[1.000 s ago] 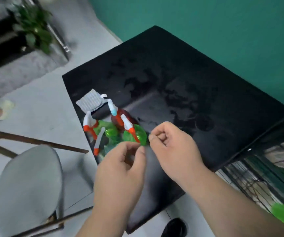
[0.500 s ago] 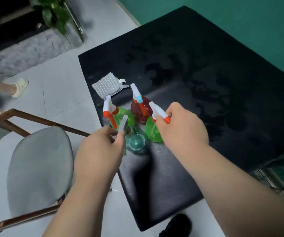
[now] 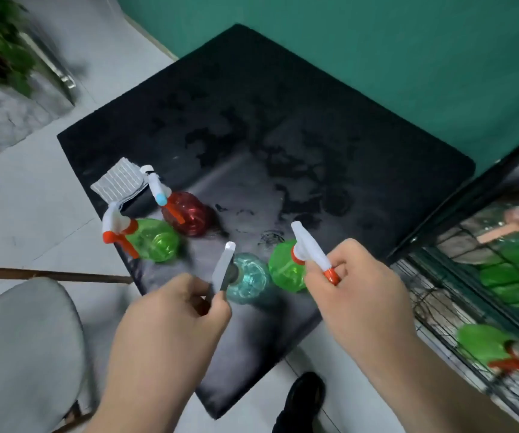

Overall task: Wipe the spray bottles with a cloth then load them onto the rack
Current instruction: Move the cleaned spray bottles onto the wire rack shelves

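At lower centre of the frame, holding the teal bottle (image 3: 247,278) by its sprayer head in the clenched left grip (image 3: 170,326), body slung beyond the knuckles, over the surface (image 3: 283,120). Just right, clamping the green bottle (image 3: 286,270) likewise in the right grip (image 3: 361,295), heads as handles, probably for carrying. Leaving the cloth (image 3: 120,184) untouched at upper left, rack (image 3: 433,310) at far right.

Dim, motion-blurred, wide-angle edge warping
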